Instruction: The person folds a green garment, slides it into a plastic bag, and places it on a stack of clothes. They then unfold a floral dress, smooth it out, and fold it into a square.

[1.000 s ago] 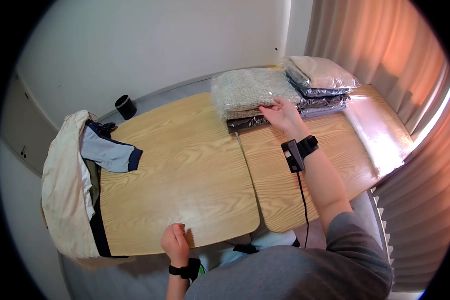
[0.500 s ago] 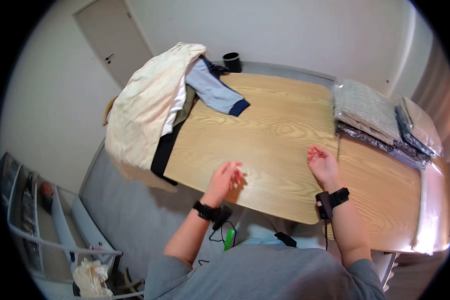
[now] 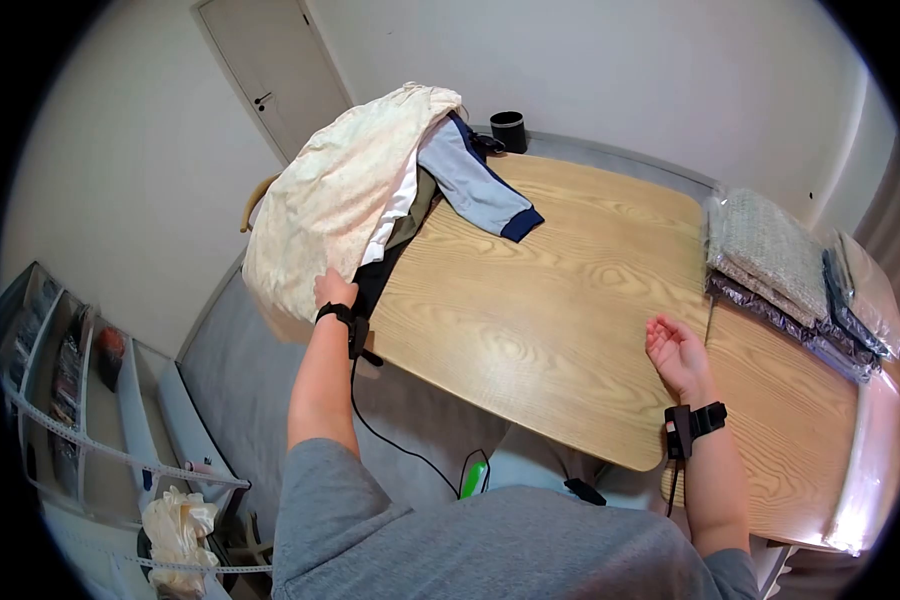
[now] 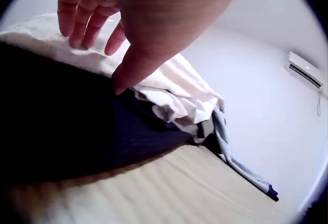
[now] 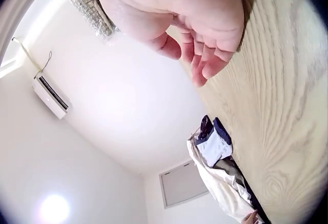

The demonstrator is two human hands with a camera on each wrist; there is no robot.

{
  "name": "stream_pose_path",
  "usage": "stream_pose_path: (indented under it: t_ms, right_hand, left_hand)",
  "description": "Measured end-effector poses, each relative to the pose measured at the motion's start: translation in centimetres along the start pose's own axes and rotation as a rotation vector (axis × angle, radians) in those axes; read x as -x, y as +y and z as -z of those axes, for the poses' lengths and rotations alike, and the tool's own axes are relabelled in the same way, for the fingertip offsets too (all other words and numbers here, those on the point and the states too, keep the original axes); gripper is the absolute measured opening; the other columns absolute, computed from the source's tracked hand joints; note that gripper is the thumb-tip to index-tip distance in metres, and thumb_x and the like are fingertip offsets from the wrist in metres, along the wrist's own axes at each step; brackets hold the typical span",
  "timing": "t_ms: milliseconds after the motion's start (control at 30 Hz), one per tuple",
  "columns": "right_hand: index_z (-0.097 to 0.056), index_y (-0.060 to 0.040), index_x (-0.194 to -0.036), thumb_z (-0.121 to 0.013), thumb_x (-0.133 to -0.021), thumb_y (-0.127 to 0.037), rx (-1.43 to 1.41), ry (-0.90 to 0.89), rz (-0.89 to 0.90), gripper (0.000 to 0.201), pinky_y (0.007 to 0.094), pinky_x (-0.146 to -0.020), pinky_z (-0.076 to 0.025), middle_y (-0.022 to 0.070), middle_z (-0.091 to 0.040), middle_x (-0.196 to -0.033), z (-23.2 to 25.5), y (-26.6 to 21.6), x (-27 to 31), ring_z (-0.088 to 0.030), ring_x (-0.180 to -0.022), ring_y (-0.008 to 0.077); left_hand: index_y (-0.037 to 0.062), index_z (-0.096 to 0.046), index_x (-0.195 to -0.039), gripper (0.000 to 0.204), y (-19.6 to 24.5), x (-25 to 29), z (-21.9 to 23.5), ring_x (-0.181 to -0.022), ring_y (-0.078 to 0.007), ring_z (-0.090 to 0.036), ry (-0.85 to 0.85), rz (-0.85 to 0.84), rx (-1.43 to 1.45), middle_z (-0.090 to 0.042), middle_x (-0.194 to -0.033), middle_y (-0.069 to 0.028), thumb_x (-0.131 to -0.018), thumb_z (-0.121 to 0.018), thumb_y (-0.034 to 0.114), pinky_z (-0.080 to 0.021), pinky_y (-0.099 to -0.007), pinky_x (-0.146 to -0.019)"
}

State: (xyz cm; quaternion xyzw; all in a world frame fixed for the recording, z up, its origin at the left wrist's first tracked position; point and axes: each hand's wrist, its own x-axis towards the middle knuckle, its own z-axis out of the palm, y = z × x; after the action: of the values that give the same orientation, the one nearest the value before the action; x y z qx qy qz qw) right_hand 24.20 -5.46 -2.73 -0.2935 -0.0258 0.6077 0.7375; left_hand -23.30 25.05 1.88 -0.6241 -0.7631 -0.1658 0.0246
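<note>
My left hand [image 3: 331, 289] reaches to the table's left edge and touches a heap of clothes there. In the left wrist view its fingers [image 4: 77, 25] rest on the cream cloth [image 4: 169, 78] and the thumb lies against a dark garment [image 4: 77, 126] beneath; I see no closed grip. The heap holds a big cream cloth [image 3: 345, 190], a light blue sleeve with navy cuff [image 3: 475, 185] and a black piece [image 3: 378, 280]. My right hand [image 3: 673, 347] hovers palm up over the wooden table [image 3: 550, 290], fingers loosely curled, holding nothing.
Stacks of bagged folded textiles [image 3: 770, 250] lie at the table's far right, with more bags [image 3: 863, 295] beside them. A black cup [image 3: 508, 130] stands on the floor by the wall. A door [image 3: 270, 75] and a wire shelf [image 3: 80, 400] are at the left.
My view has swung left. The left hand went from the table's near edge to the clothes heap. The right hand left the bagged stack and now hangs over the table.
</note>
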Motion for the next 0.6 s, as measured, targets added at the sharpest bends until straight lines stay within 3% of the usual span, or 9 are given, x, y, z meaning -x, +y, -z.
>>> stream_pose_path:
  t_ms: [167, 233, 267, 300, 367, 433, 500, 600]
  right_hand:
    - [-0.052, 0.0025, -0.093, -0.049, -0.089, -0.007, 0.014, 0.0, -0.038, 0.01, 0.0294, -0.069, -0.052, 0.0126, -0.059, -0.087, 0.2, 0.1, 0.0, -0.06, -0.079, 0.0213]
    - [-0.052, 0.0023, -0.093, -0.05, -0.089, -0.008, 0.012, -0.01, -0.047, 0.011, 0.0291, -0.069, -0.052, 0.012, -0.059, -0.087, 0.1, 0.1, 0.0, -0.06, -0.078, 0.0209]
    - [-0.052, 0.0023, -0.093, -0.05, -0.089, -0.008, 0.007, -0.01, -0.048, 0.011, 0.0291, -0.069, -0.052, 0.012, -0.059, -0.087, 0.0, 0.2, 0.0, -0.06, -0.078, 0.0209]
    - [-0.052, 0.0022, -0.092, -0.05, -0.089, -0.008, 0.015, -0.017, -0.052, 0.011, 0.0288, -0.068, -0.052, 0.0117, -0.059, -0.086, -0.1, 0.2, 0.0, -0.06, -0.078, 0.0206]
    - [-0.052, 0.0021, -0.092, -0.051, -0.089, -0.008, 0.018, -0.033, -0.052, 0.011, 0.0285, -0.068, -0.052, 0.0115, -0.059, -0.086, -0.3, 0.2, 0.0, -0.06, -0.078, 0.0203]
    - [-0.053, 0.0018, -0.092, -0.051, -0.089, -0.008, 0.048, -0.045, -0.049, 0.011, 0.0278, -0.067, -0.052, 0.0112, -0.059, -0.086, -0.4, 0.2, 0.0, -0.06, -0.078, 0.0196]
    - [-0.053, 0.0018, -0.091, -0.051, -0.089, -0.008, 0.049, -0.049, -0.046, 0.011, 0.0275, -0.067, -0.052, 0.0111, -0.059, -0.085, -0.6, 0.3, 0.1, -0.06, -0.077, 0.0194]
    - [-0.053, 0.0015, -0.091, -0.051, -0.088, -0.008, 0.065, -0.046, -0.039, 0.01, 0.0273, -0.067, -0.053, 0.0108, -0.059, -0.084, -0.7, 0.6, 0.4, -0.059, -0.076, 0.0192]
  left_hand:
    - [0.0032, -0.055, -0.103, 0.022, -3.3, -2.2, -1.9, -0.102, -0.0364, -0.053, -0.106, -0.045, -0.009, -0.054, -0.106, -0.0233, -0.084, -0.05, 0.011, -0.045, -0.0437, -0.085]
    - [-0.0011, -0.053, -0.099, 0.021, -2.8, -1.9, -0.2, -0.096, -0.0398, -0.055, 0.063, 0.092, 0.198, -0.057, -0.101, -0.0262, -0.089, -0.039, 0.011, -0.045, -0.046, -0.081]
    - [-0.0041, -0.052, -0.098, 0.027, -3.9, -3.5, -1.3, -0.091, -0.0434, -0.056, 0.212, 0.093, 0.261, -0.059, -0.096, -0.0274, -0.091, -0.039, 0.018, -0.045, -0.0472, -0.077]
    - [-0.0041, -0.052, -0.098, 0.027, -4.1, -4.1, -0.3, -0.091, -0.0434, -0.056, 0.216, 0.089, 0.257, -0.059, -0.096, -0.0274, -0.091, -0.039, 0.018, -0.045, -0.0472, -0.077]
    - [-0.0105, -0.047, -0.104, 0.041, -4.2, -5.0, 1.6, -0.093, -0.041, -0.056, 0.27, -0.024, 0.431, -0.058, -0.098, -0.0267, -0.089, -0.046, 0.028, -0.044, -0.0442, -0.076]
    - [-0.009, -0.052, -0.1, 0.04, -2.5, -4.0, 4.8, -0.086, -0.0379, -0.059, 0.29, -0.083, 0.415, -0.061, -0.09, -0.0243, -0.087, -0.051, 0.029, -0.046, -0.0396, -0.071]
    - [-0.007, -0.059, -0.09, 0.038, -1.0, -3.6, 7.8, -0.071, -0.028, -0.059, 0.054, -0.454, 0.378, -0.061, -0.076, -0.0199, -0.086, -0.056, 0.031, -0.045, -0.0343, -0.064]
    - [-0.0061, -0.063, -0.09, 0.038, 3.1, -2.6, 10.6, -0.066, -0.0249, -0.058, 0.175, -0.466, 0.611, -0.063, -0.07, -0.0133, -0.088, -0.055, 0.031, -0.044, -0.0341, -0.061]
